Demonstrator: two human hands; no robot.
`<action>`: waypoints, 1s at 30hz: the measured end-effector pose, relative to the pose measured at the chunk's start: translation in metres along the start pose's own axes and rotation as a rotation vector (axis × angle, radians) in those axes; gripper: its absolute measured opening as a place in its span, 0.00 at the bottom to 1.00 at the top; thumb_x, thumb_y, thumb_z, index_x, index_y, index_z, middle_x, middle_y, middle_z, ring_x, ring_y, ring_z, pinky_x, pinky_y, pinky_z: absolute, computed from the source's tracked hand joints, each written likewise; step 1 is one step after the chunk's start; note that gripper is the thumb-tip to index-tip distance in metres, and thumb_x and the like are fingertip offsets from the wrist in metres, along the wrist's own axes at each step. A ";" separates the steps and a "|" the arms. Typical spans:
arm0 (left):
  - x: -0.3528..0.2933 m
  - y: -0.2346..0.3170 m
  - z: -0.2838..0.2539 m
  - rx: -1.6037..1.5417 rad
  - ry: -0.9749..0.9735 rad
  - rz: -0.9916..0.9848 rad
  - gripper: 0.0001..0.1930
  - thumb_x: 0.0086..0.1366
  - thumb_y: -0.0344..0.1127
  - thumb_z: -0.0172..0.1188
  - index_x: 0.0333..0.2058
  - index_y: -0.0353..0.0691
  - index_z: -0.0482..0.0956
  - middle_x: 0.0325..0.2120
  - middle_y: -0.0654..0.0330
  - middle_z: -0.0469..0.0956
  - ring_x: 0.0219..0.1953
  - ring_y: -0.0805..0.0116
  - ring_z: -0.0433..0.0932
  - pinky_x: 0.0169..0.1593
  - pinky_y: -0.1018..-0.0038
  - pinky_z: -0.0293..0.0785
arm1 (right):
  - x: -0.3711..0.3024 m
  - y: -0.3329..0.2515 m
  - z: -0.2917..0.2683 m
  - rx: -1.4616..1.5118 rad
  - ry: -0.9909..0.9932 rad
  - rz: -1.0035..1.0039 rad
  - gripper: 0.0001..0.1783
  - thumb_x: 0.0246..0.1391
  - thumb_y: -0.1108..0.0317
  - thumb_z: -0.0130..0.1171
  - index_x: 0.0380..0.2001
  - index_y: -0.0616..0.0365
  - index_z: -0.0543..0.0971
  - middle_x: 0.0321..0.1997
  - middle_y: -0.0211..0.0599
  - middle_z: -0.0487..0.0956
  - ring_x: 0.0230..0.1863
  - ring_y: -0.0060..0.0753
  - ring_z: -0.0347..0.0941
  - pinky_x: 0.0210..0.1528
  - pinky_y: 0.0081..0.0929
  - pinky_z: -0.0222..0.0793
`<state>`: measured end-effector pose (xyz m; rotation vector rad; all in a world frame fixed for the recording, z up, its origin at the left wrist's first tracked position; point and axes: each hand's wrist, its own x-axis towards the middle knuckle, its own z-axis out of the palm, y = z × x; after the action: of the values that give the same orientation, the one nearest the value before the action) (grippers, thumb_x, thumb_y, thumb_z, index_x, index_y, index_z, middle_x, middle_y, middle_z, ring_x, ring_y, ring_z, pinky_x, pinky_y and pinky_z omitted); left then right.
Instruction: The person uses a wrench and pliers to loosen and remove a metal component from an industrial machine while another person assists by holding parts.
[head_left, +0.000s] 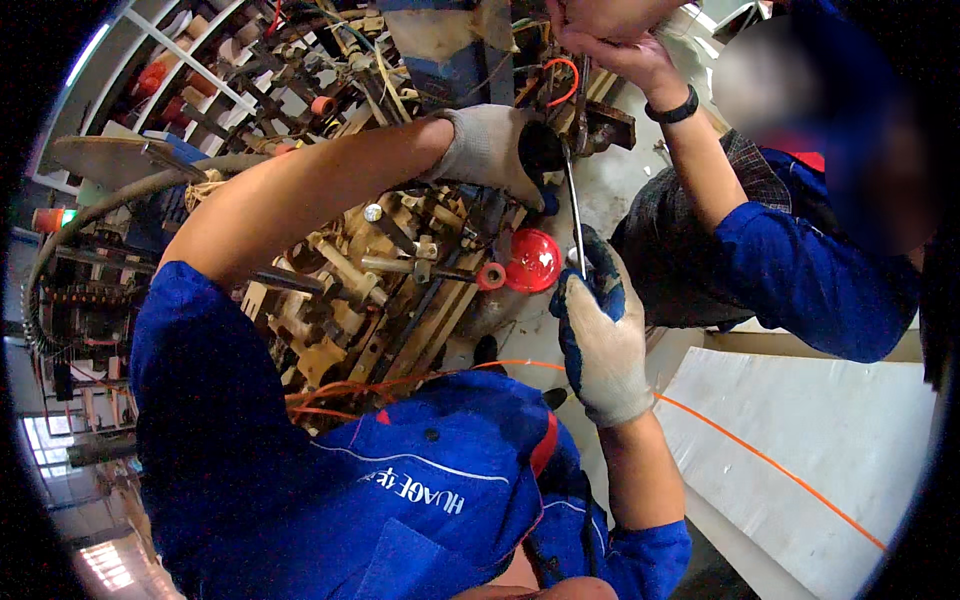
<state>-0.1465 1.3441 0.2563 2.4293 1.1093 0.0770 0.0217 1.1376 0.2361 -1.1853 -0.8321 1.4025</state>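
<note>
My right hand (607, 350), in a pale knit glove with dark blue coating, is closed round the lower end of a long, slim metal rod (574, 205). The rod runs up to a dark metal machine part (603, 128). My left hand (495, 150), gloved alike, is curled beside the rod's upper end; its fingers are partly hidden, and what they grip does not show. Left of my right hand is a shiny red round disc (532, 261), with a smaller red ring (491, 276) beside it.
A machine with many rods and clamps (345, 265) fills the left. At upper right a co-worker's hands (625, 45) work close to mine. An orange cable (770, 460) crosses a pale board (800, 420) at lower right. A thick hose (120, 195) curves along the left.
</note>
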 end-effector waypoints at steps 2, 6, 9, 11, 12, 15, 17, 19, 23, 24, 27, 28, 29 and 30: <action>-0.011 0.018 -0.006 0.109 0.014 -0.060 0.41 0.37 0.52 0.81 0.50 0.36 0.78 0.42 0.48 0.84 0.43 0.54 0.84 0.48 0.64 0.80 | 0.000 0.002 0.000 0.014 0.009 0.023 0.23 0.63 0.72 0.54 0.61 0.60 0.70 0.37 0.25 0.74 0.32 0.15 0.68 0.32 0.15 0.65; -0.005 0.017 0.007 0.234 -0.049 -0.236 0.43 0.36 0.57 0.79 0.49 0.35 0.78 0.41 0.46 0.83 0.43 0.49 0.83 0.47 0.61 0.80 | 0.004 0.026 -0.010 -0.201 0.036 -0.036 0.27 0.61 0.71 0.57 0.63 0.58 0.67 0.35 0.29 0.77 0.30 0.18 0.70 0.32 0.22 0.70; -0.011 0.022 0.014 0.115 -0.031 -0.191 0.45 0.36 0.59 0.79 0.49 0.36 0.77 0.42 0.45 0.83 0.44 0.48 0.82 0.47 0.59 0.79 | 0.003 0.031 -0.017 -0.240 -0.006 -0.083 0.28 0.61 0.71 0.57 0.63 0.61 0.66 0.37 0.33 0.78 0.32 0.19 0.71 0.34 0.23 0.71; -0.017 0.024 0.015 0.082 0.067 -0.122 0.45 0.36 0.60 0.79 0.50 0.36 0.77 0.43 0.45 0.82 0.45 0.48 0.82 0.48 0.58 0.78 | 0.001 0.027 -0.017 -0.226 -0.047 -0.099 0.27 0.61 0.71 0.56 0.64 0.61 0.66 0.37 0.33 0.78 0.32 0.19 0.72 0.34 0.22 0.71; -0.018 0.030 0.016 0.072 0.025 -0.179 0.46 0.36 0.61 0.79 0.51 0.37 0.76 0.45 0.46 0.82 0.47 0.48 0.81 0.49 0.59 0.77 | 0.002 0.029 -0.021 -0.233 -0.051 -0.059 0.27 0.61 0.71 0.55 0.64 0.61 0.66 0.38 0.33 0.78 0.32 0.18 0.72 0.34 0.22 0.71; -0.018 0.018 0.029 0.048 0.101 -0.110 0.46 0.35 0.61 0.79 0.51 0.38 0.77 0.44 0.46 0.82 0.46 0.48 0.82 0.49 0.59 0.78 | 0.001 0.032 -0.022 -0.242 -0.092 -0.108 0.28 0.62 0.71 0.54 0.64 0.63 0.65 0.43 0.39 0.80 0.36 0.23 0.75 0.40 0.24 0.73; -0.019 0.031 0.022 0.086 0.063 -0.160 0.45 0.35 0.60 0.79 0.50 0.38 0.77 0.43 0.46 0.83 0.46 0.48 0.82 0.49 0.59 0.78 | 0.003 0.039 -0.027 -0.299 -0.101 -0.179 0.28 0.62 0.71 0.54 0.64 0.64 0.64 0.46 0.42 0.80 0.40 0.27 0.77 0.45 0.26 0.74; -0.020 0.035 0.023 0.117 0.050 -0.205 0.45 0.34 0.60 0.80 0.50 0.39 0.78 0.42 0.46 0.83 0.45 0.49 0.82 0.49 0.59 0.78 | 0.003 0.037 -0.028 -0.292 -0.096 -0.127 0.29 0.61 0.70 0.54 0.64 0.66 0.64 0.48 0.46 0.80 0.47 0.32 0.78 0.53 0.29 0.72; -0.021 0.037 0.025 0.114 0.045 -0.211 0.44 0.35 0.56 0.78 0.52 0.37 0.77 0.42 0.45 0.83 0.46 0.50 0.82 0.50 0.61 0.78 | 0.001 0.041 -0.029 -0.352 -0.063 -0.122 0.29 0.61 0.70 0.54 0.64 0.65 0.64 0.48 0.48 0.80 0.46 0.34 0.78 0.52 0.30 0.72; -0.021 0.039 0.024 0.101 0.036 -0.193 0.45 0.36 0.54 0.77 0.53 0.36 0.76 0.43 0.44 0.82 0.47 0.50 0.82 0.51 0.62 0.78 | 0.001 0.039 -0.029 -0.383 -0.058 -0.138 0.29 0.60 0.71 0.54 0.64 0.65 0.64 0.48 0.48 0.80 0.46 0.34 0.79 0.52 0.30 0.72; -0.021 0.039 0.021 0.121 -0.010 -0.223 0.45 0.35 0.53 0.78 0.53 0.37 0.76 0.42 0.44 0.82 0.46 0.51 0.82 0.50 0.62 0.78 | 0.003 0.041 -0.029 -0.484 -0.066 -0.278 0.28 0.60 0.71 0.54 0.64 0.64 0.65 0.47 0.46 0.80 0.46 0.33 0.79 0.51 0.29 0.73; -0.021 0.039 0.023 0.119 0.011 -0.226 0.43 0.35 0.55 0.78 0.50 0.38 0.78 0.41 0.46 0.83 0.45 0.51 0.83 0.49 0.62 0.79 | 0.005 0.043 -0.030 -0.472 -0.064 -0.284 0.28 0.60 0.71 0.54 0.63 0.64 0.66 0.47 0.46 0.81 0.45 0.32 0.78 0.50 0.29 0.73; -0.021 0.038 0.025 0.116 0.031 -0.230 0.41 0.34 0.57 0.79 0.47 0.39 0.80 0.39 0.47 0.84 0.43 0.51 0.83 0.48 0.61 0.79 | 0.003 0.046 -0.031 -0.460 -0.062 -0.281 0.28 0.60 0.71 0.54 0.63 0.63 0.66 0.46 0.45 0.81 0.44 0.31 0.78 0.50 0.28 0.73; -0.020 0.037 0.027 0.113 0.051 -0.234 0.39 0.33 0.59 0.79 0.43 0.40 0.82 0.37 0.49 0.84 0.41 0.52 0.84 0.47 0.61 0.79 | 0.002 0.050 -0.032 -0.398 -0.054 -0.227 0.28 0.60 0.71 0.54 0.64 0.63 0.66 0.45 0.43 0.81 0.43 0.30 0.78 0.48 0.28 0.73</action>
<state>-0.1276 1.2979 0.2514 2.3869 1.4488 0.0016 0.0381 1.1267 0.1801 -1.3048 -1.2850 1.1159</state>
